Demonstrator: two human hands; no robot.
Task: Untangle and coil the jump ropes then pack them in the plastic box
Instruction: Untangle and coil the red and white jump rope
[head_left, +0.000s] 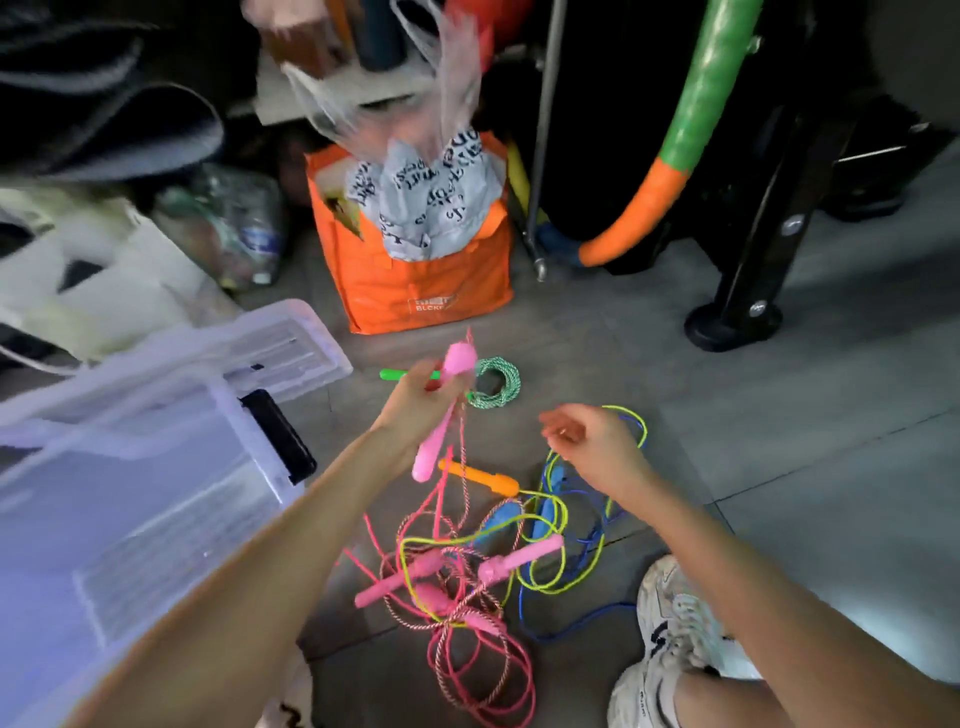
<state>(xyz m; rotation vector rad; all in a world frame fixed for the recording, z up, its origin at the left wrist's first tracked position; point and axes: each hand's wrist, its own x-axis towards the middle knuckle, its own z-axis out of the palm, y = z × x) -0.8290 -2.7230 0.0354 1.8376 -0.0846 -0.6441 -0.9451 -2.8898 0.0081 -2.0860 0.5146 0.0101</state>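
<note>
Head view, grey tiled floor (779, 415), orange bag (431, 291), clear box (156, 441).

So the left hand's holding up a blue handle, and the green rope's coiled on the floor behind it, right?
Not blue: the head view shows the left hand gripping a pink handle. The green rope is coiled on the floor behind it.
</note>
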